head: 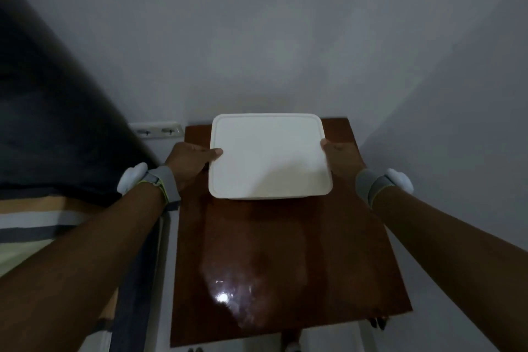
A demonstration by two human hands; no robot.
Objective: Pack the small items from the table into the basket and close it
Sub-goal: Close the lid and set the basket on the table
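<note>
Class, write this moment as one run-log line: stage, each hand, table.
stage: lid on basket | left hand: gripping lid's left edge | right hand: gripping lid's right edge | table: no loose items visible

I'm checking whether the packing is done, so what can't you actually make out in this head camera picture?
1. Inside of the basket: the flat white rectangular plastic lid covers it, so any packed items are hidden.
2. Basket body: only a thin white strip shows under the lid's near edge.
3. Whether the lid is fully seated: not visible from above.
4. Left hand and right hand fingers: mostly hidden under the lid's edges.
5. Glossy brown wooden table: its far part is hidden by the lid.
</note>
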